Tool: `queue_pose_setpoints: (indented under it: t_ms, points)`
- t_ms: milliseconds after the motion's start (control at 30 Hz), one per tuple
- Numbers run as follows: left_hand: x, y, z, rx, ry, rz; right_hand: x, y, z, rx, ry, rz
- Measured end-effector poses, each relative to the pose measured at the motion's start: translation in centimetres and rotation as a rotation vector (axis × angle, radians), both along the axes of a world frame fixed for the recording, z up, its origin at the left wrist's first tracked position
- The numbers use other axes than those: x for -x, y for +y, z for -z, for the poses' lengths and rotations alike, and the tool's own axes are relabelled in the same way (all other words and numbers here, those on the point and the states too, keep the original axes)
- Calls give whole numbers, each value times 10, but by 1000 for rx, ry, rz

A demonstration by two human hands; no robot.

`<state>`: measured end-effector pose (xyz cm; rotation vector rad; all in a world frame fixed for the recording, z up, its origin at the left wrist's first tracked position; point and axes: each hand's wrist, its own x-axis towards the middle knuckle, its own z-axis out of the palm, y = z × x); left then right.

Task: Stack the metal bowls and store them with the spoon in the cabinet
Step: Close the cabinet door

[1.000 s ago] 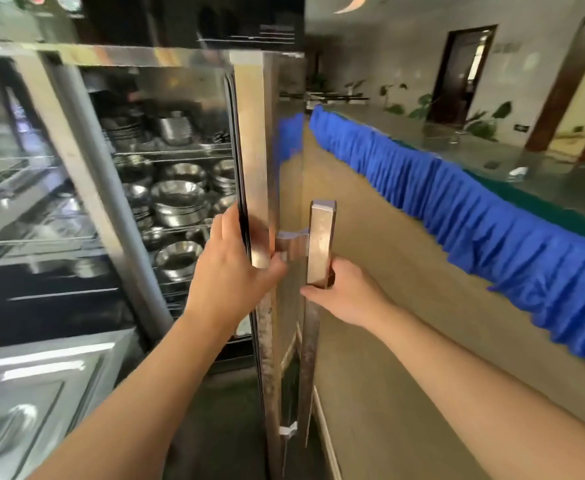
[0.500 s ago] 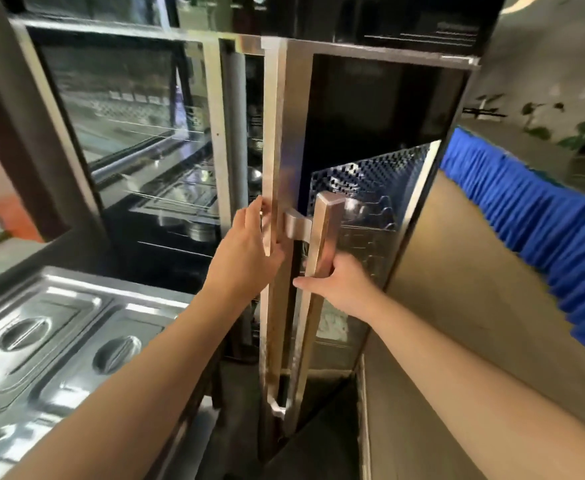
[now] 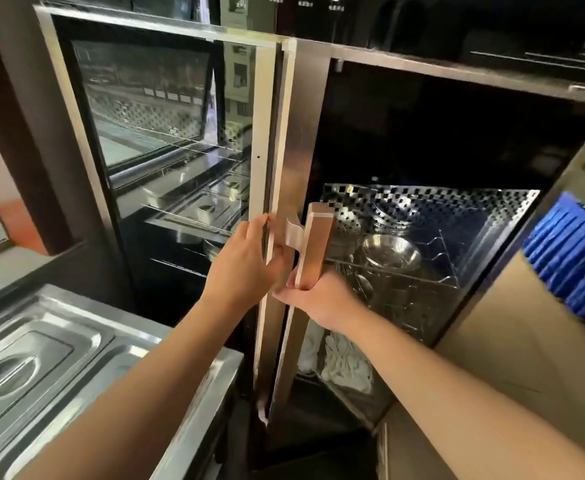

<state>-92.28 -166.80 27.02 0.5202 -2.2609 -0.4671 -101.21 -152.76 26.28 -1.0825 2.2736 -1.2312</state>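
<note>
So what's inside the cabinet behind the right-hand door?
A metal bowl sits in a wire rack, stacked bowls behind it, white items lower down. The handle and right hand cover the rack's left end.

A round, shiny metal bowl (image 3: 389, 252) sat upright on a wire rack (image 3: 433, 275) inside the dark steel cabinet (image 3: 457, 74), behind its glass door. The spoon could not be made out.

A steel counter (image 3: 194, 403) with lidded food pans (image 3: 24, 368) fills the lower left. Pleated blue fabric (image 3: 575, 265) hangs at the right edge, above a tan panel (image 3: 512, 344).
</note>
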Motion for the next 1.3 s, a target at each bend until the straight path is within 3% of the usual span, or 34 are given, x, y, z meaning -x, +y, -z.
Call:
queue_pose_setpoints:
  t_ms: [300,567,1000,1300]
  points:
    - [69,-123,8,128,-28,-10,65,-98,5,43,-6,138]
    - [147,-211,35,260,-185,-108,107,-148,6,82,-5,284]
    - [204,-232,75,337,-86,-145,151,-178,16,179,205,214]
    - [212,-238,86,386,-11,-158,171,-194,36,452,380,222]
